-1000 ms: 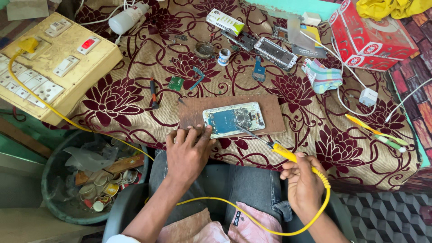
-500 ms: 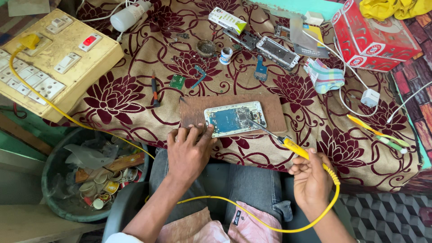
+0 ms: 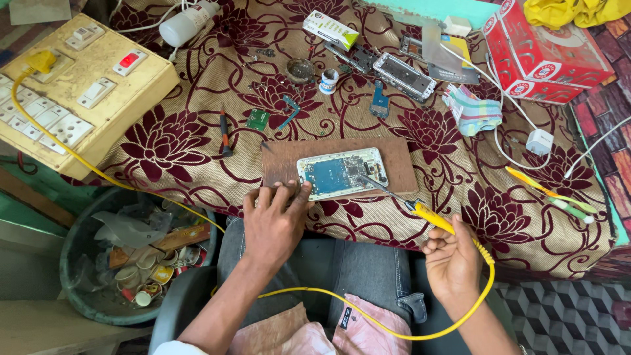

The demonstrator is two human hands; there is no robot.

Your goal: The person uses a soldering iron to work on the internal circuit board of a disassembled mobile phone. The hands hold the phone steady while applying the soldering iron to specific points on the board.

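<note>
An opened phone (image 3: 340, 173) with its blue circuit board showing lies on a brown wooden board (image 3: 401, 165) at the table's near edge. My left hand (image 3: 274, 220) rests on the board's near left corner, fingertips against the phone's lower left edge. My right hand (image 3: 451, 261) grips a yellow-handled soldering iron (image 3: 428, 217); its metal tip touches the phone's right part. The iron's yellow cable (image 3: 368, 315) loops across my lap to a plug in the cream switchboard (image 3: 72, 98).
The floral cloth (image 3: 197, 141) carries phone parts (image 3: 404, 73), a small tin (image 3: 300, 69), a white bottle (image 3: 187, 23), a screwdriver (image 3: 225, 133), a red box (image 3: 542, 46), yellow-green tweezers (image 3: 552, 194) and a white charger (image 3: 540, 141). A bin of scraps (image 3: 131, 253) stands at lower left.
The view has shifted slightly. My right hand has drawn down and right while the iron's tip stays on the phone's right part. My left hand keeps its place.
</note>
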